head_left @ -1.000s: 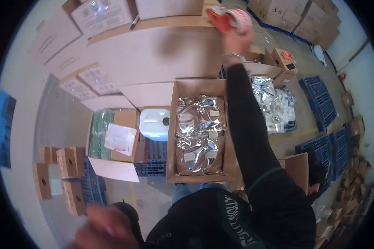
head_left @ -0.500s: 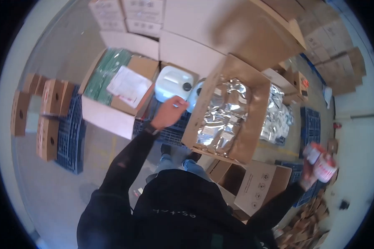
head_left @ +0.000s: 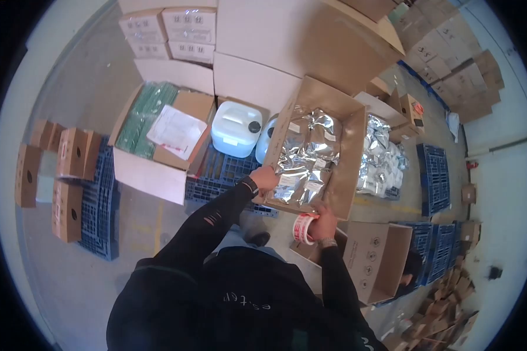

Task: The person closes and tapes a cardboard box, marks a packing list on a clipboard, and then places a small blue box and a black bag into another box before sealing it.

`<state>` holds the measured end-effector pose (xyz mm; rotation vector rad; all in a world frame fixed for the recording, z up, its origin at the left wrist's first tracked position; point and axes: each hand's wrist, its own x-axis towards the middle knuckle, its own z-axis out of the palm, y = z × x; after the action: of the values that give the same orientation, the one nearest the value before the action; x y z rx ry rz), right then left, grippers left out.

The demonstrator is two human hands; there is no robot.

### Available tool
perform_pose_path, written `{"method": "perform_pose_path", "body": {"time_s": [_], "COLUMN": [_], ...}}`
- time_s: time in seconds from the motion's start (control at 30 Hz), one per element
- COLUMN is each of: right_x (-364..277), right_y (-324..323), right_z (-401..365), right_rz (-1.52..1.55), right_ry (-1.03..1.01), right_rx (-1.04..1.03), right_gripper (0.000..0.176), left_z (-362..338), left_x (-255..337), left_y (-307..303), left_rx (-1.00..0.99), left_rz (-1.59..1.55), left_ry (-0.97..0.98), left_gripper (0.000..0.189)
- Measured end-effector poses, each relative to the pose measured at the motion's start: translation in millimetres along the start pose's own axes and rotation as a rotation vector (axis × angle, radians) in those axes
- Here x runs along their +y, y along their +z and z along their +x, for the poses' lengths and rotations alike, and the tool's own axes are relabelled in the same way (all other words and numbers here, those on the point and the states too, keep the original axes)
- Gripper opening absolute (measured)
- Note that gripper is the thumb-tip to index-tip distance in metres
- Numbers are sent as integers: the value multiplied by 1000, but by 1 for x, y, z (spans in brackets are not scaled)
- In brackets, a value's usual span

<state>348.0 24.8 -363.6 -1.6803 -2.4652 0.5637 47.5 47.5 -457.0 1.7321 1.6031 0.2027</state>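
A cardboard box (head_left: 355, 164) stands tilted in front of me, its top open, with shiny silver foil pouches (head_left: 307, 155) inside. My left hand (head_left: 264, 180) is closed on the box's near left edge, its fingertips partly hidden by the wall. At the near right edge of the same box is my right hand (head_left: 325, 225), its fingers closed around a roll of red-and-white printed tape (head_left: 302, 229). That hand also appears to touch the box's rim.
Left of the box stand white-blue jerrycans (head_left: 235, 128) on a blue pallet (head_left: 216, 190). A larger carton (head_left: 149, 174) holds green bundles and a paper sheet (head_left: 177, 132). More silver pouches (head_left: 380, 158) lie to the right. An open carton (head_left: 386, 257) sits near my right arm.
My right hand has swung in from the far right with the tape to the box's near edge. My left hand has come down from beside the jerrycan onto the box's left edge.
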Motion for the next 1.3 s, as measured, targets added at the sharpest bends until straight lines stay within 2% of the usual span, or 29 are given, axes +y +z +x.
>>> {"method": "perform_pose_path", "body": {"time_s": [0.03, 0.07, 0.1, 0.17, 0.23, 0.27, 0.33, 0.37, 0.43, 0.47, 0.57, 0.63, 0.73, 0.83, 0.87, 0.97, 1.07, 1.13, 1.17, 1.2, 1.27, 1.3], "right_x": [-4, -7, -3, 5, 18, 21, 25, 26, 27, 20, 34, 35, 38, 23, 18, 4, -1, -5, -5, 1, -6, -9], "right_y": [-1, -2, -4, -6, -7, -8, -10, -7, -3, -6, 17, 15, 48, 53, 50, 53, 99, 115, 122, 144, 125, 113], "right_z": [4, 0, -9, -25, -44, -52, -65, -76, -85, -79, -44, -7, 38, 3, -16, -50, -45, -25, -14, -10, 7, 11], "right_rz": [2, -49, -36, -5, 2, 13, 23, 38, 68, 75, -4, 4, 23, 145, 181, -8, -218, -222, -222, -345, -237, -185], "right_ry": [95, 160, 173, 187, 187, 180, 166, 140, 88, 150, 151, 171, 246, 305, 267, 111, 50, 155, 208, 161, 198, 217], "right_rx": [-71, -26, -20, 1, 10, 8, -1, 2, 19, -54, -273, -347, -356, -65, -58, -68, -113, -200, -247, -183, -323, -396], "right_gripper": [38, 25, 26, 28, 27, 26, 28, 28, 29, 32, 32, 36, 37, 47, 57, 57, 52, 48, 46, 44, 41, 39], "left_z": [2, 3, 2, -11, -23, -19, -36, -63, -95, -106, -113, -112, -113, -116, -114, -104, -67, -19, 14, 47, 117, 154], "left_x": [-4, -8, -3, 24, 29, 11, 18, 36, 61, 67, 72, 73, 61, 54, 55, 60, 69, 102, 110, 118, 137, 144], "left_y": [0, 2, -3, -16, 3, 22, 32, 28, 22, 25, 32, 28, 32, 38, 39, 29, 5, -59, -78, -94, -115, -122], "left_rx": [-4, -15, -22, 73, 149, 188, 257, 274, 189, 134, 79, 71, 42, 54, 74, 34, 494, 653, 653, 654, 744, 760], "left_rz": [181, 338, 493, 193, 143, 252, 52, -256, -317, -354, -396, -402, -410, -422, -437, -515, -297, -54, 10, 79, 138, 196], "left_ry": [116, 246, 380, 219, 251, 372, 388, 271, 87, -12, -161, -123, -122, -90, -73, -159, 14, 198, 208, 220, 330, 321], "left_gripper": [53, 46, 40, 33, 30, 32, 39, 44, 47, 49, 52, 53, 53, 53, 54, 63, 76, 81, 81, 81, 81, 80]}}
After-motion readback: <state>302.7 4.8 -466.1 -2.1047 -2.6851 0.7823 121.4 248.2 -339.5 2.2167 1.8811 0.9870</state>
